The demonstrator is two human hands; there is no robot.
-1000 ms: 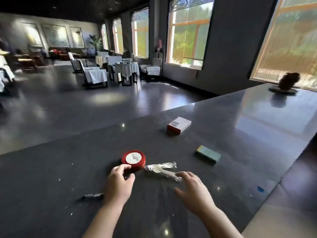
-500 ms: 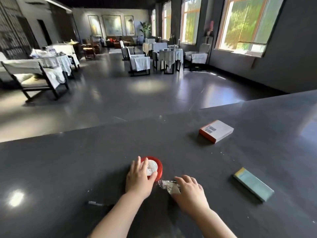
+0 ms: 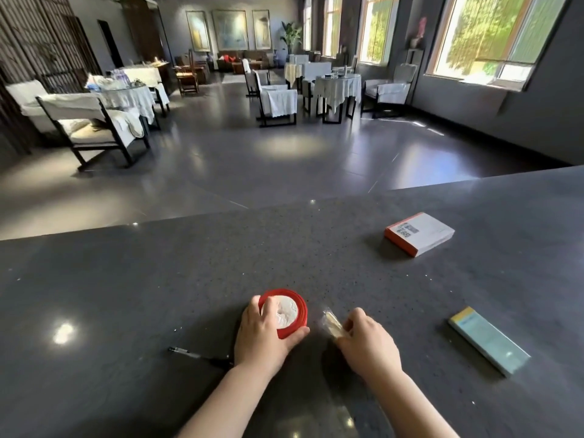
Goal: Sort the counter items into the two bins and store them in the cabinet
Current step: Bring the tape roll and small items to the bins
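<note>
My left hand had its fingers curled round the red tin, near the desk front edge. It looked rigid and light, best held by the rim. My right hand pinched a crinkly, slippery wrapped packet beside it. I could read no writing on the tin or packet.

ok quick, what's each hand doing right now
Left hand: gripping the red round tin.
Right hand: pinching the clear wrapped packet.
</note>
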